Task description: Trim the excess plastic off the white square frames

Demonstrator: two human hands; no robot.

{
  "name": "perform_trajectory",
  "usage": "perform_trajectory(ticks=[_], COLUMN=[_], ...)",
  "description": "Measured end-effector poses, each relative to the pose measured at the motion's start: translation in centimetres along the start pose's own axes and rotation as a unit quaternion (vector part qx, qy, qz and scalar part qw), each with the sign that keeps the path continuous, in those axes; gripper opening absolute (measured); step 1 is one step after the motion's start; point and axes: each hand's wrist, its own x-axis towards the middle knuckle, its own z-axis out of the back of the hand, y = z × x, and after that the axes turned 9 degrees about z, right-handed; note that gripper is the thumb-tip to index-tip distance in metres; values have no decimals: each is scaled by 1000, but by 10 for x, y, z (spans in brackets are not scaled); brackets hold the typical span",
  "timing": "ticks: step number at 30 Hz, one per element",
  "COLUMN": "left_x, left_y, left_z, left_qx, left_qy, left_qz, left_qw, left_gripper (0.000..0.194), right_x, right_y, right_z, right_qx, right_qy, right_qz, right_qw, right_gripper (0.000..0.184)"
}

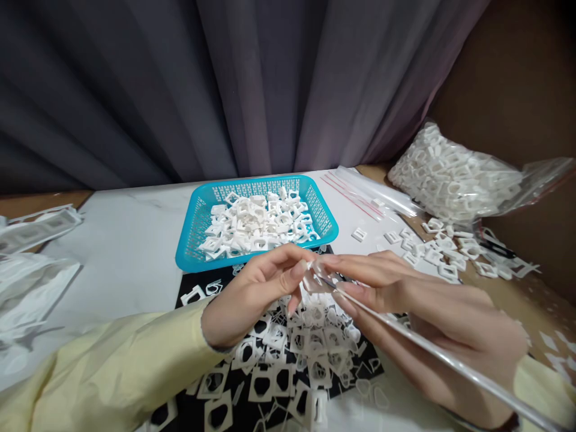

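Observation:
My left hand (256, 291) and my right hand (418, 303) meet above a black mat (207, 414). Both pinch the mouth of a clear plastic zip bag (432, 348), which runs from the fingertips down toward the lower right. The left thumb and forefinger grip the bag's corner; the right fingers lie along its edge. Under the hands, several small white plastic clips (310, 354) lie scattered on the mat. A pale yellow sleeve covers my left forearm.
A turquoise basket (194, 231) with several white clips stands behind the hands. At the right lie a large clear bag full of clips (454, 174), loose clips (441, 249) and empty zip bags (373, 195). White bags (31, 282) lie at the left; a grey curtain hangs behind.

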Motion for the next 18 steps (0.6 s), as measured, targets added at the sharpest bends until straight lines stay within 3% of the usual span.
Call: perform_trajectory(ticks=[4,10,18], left_x=[0,2,2], left_y=[2,4,5], left_z=[1,5,5], left_qx=[14,0,15], left_qy=[-8,4,-5], left_qz=[-12,-27,-21], left_qw=[1000,1000,1000], left_gripper=[16,11,13], right_x=[-1,-7,-9], right_y=[-2,0,-2], right_z=[-1,0,0], right_qx=[-4,-10,-15], right_qy=[-8,-15,-9], right_qz=[-2,-80,-115], right_qw=[1000,997,993], right_gripper=[16,10,10])
